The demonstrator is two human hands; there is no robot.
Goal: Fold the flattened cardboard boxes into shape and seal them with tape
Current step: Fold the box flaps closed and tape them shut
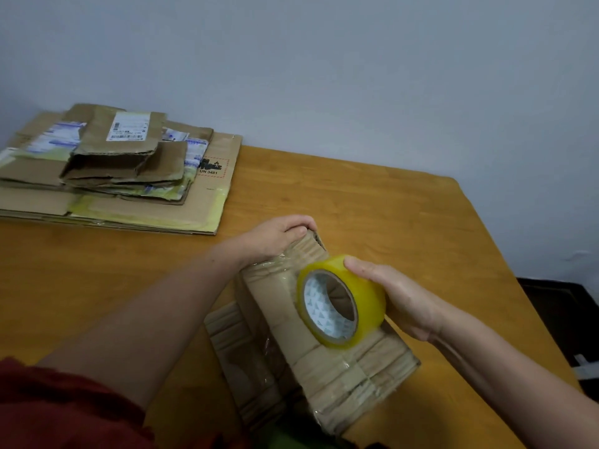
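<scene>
**Taping at the wooden counter**

A honey-coloured wooden counter [372, 202] filled most of the frame, its far edge meeting a plain pale blue-grey wall [324, 76] that took up the whole upper half. At the right edge of the frame, past the counter's corner, lay a dark patch I could not make out.

In the lower centre stood the cardboard box [327, 371], folded into shape and set at a slant on the counter, creased and shiny with clear tape in places. The left hand [278, 234] gripped its far end, fingers curled over the edge. The right hand [398, 299] held the yellow tape roll [340, 301] against the top of the box, fingers wrapped round the outer band, the roll's open core turned toward the lower left.

In the upper left sat a stack of flattened boxes [113, 166], smaller pieces piled on larger, well apart from the hands; the bottom sheet bore a red-bordered label [210, 168] reading UN 3481. A red sleeve [64, 406] showed at the lower left corner.
</scene>
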